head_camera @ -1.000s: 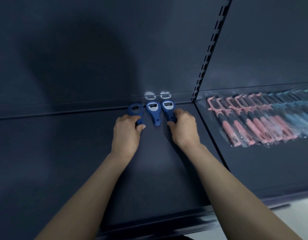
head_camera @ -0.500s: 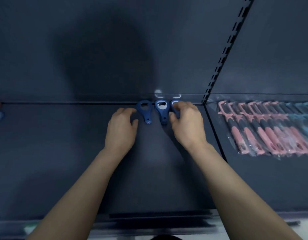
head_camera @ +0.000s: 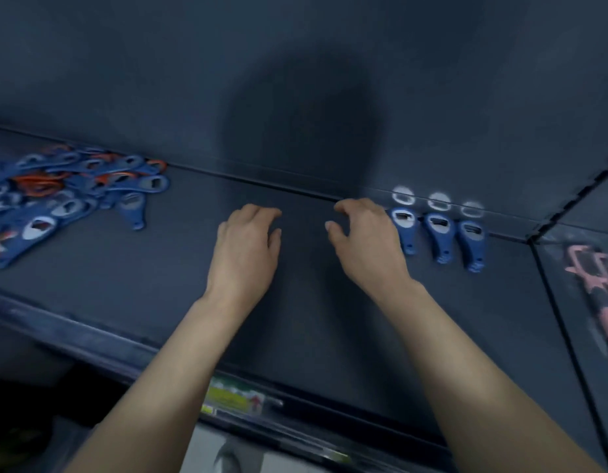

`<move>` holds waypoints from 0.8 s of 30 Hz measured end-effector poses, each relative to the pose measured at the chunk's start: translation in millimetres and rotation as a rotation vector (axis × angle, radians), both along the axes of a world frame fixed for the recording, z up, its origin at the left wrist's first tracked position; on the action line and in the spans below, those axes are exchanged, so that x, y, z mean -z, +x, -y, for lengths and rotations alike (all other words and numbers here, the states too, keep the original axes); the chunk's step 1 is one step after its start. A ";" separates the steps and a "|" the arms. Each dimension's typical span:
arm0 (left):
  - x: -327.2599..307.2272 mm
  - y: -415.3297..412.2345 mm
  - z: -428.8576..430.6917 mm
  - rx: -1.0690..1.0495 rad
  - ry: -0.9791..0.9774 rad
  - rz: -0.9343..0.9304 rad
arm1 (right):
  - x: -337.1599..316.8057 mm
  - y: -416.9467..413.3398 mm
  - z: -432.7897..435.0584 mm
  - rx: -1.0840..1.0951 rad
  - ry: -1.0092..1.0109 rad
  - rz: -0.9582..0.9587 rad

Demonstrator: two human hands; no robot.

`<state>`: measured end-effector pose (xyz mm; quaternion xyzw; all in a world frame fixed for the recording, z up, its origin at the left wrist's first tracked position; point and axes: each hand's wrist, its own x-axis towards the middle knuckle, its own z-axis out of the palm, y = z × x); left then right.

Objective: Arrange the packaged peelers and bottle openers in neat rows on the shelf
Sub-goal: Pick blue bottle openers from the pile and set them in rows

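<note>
1. The shelf [head_camera: 166, 278] front edge runs across the bottom, slanting down to the right, with a yellow-green label [head_camera: 231, 399] on its strip. Both forearms cross this edge.
2. Beyond the edge lies a wide stretch of bare dark surface, open between and on both sides of the arms.
3. The left hand [head_camera: 244, 247] is palm down over mid-shelf. Its fingers [head_camera: 261, 213] are loosely bent and close together and hold nothing. Whether they touch the surface cannot be told.
4. The right hand [head_camera: 364, 244] is near it, with a bare gap between the two. Its fingers [head_camera: 350, 206] are loosely curled, the thumb is apart from them, and it holds nothing. Its outer side is just beside the leftmost opener; contact cannot be told.
5. The opener row [head_camera: 440, 235] is three blue openers lying side by side, heads toward the back and handles toward the front.
6. At far left the opener pile [head_camera: 67, 196], blue with some orange, lies jumbled, well apart from the hands.
7. At the right edge, past a seam, blurred pink peelers [head_camera: 599, 295] lie on the next bay.
8. The back wall [head_camera: 159, 80] rises just behind the row and pile, with a dark shadow in the middle.
</note>
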<state>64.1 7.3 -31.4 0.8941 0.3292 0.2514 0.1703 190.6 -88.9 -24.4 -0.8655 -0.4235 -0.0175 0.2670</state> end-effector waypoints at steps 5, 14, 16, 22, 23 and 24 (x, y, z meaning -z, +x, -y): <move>3.0 -65.0 -64.5 -0.031 0.021 -0.043 | 3.4 -59.9 -63.6 -0.019 -0.021 -0.030; 4.1 -153.8 -158.0 -0.103 0.018 -0.104 | 1.8 -143.2 -165.8 -0.119 -0.071 -0.031; 5.7 -168.2 -168.9 -0.131 0.023 -0.116 | 2.2 -153.1 -181.1 -0.148 -0.085 -0.022; 10.3 -198.8 -192.6 -0.242 0.037 -0.162 | 9.1 -168.9 -218.9 -0.264 -0.130 0.020; 11.6 -201.6 -195.9 -0.258 0.044 -0.187 | 10.6 -168.9 -224.9 -0.281 -0.131 0.021; 13.3 -204.2 -199.0 -0.278 0.051 -0.221 | 12.1 -168.6 -230.5 -0.295 -0.132 0.020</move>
